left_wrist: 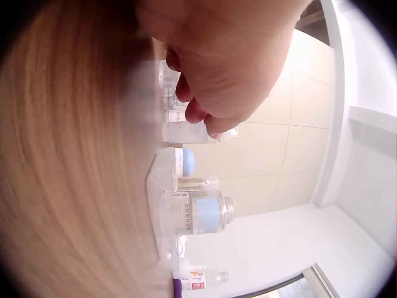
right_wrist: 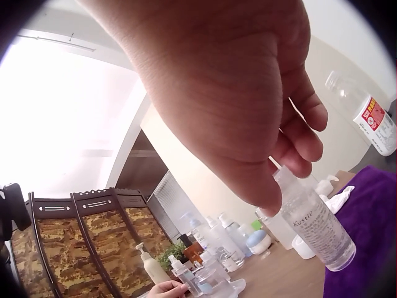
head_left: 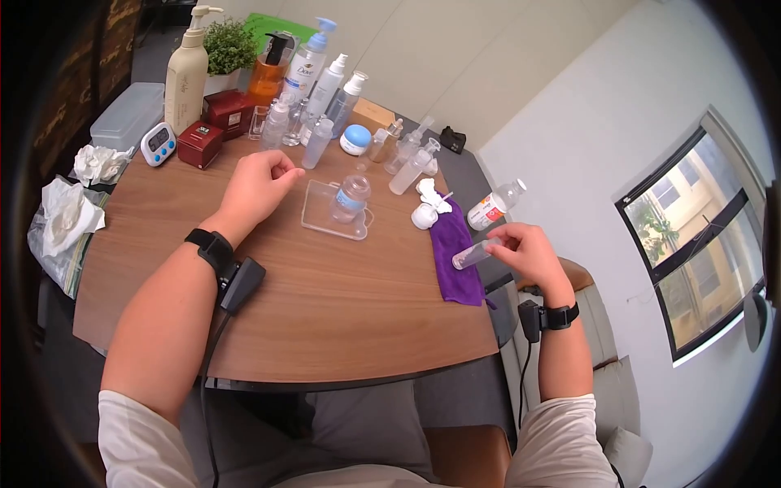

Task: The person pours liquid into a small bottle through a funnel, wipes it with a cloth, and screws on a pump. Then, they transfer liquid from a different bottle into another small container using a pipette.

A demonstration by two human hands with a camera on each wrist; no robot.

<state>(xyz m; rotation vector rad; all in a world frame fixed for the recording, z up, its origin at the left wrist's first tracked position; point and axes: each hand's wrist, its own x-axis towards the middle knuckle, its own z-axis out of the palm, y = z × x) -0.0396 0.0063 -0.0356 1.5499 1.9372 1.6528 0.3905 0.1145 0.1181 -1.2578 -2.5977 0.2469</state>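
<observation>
My right hand point(head_left: 533, 254) pinches a small clear bottle point(right_wrist: 319, 230) by its neck, between thumb and fingers. The bottle is tilted over a purple cloth point(head_left: 457, 276) at the table's right side, and dark print shows on its wall. My left hand point(head_left: 259, 189) is at the table's left middle, its fingers loosely curled with nothing visible in them. Close beyond its fingertips stands a frosted bottle point(head_left: 317, 146). Between the hands, a wide clear bottle with a blue label point(head_left: 351, 201) stands on a shallow clear plastic tray point(head_left: 313, 218).
Pump bottles, including a beige one point(head_left: 186, 85), and dark red boxes point(head_left: 199, 145) line the back left. Beside them is a white timer point(head_left: 159, 145). A blue-lidded jar point(head_left: 355, 140) and spray bottles point(head_left: 413, 167) stand farther right. A red-labelled bottle point(head_left: 496, 205) stands by the cloth.
</observation>
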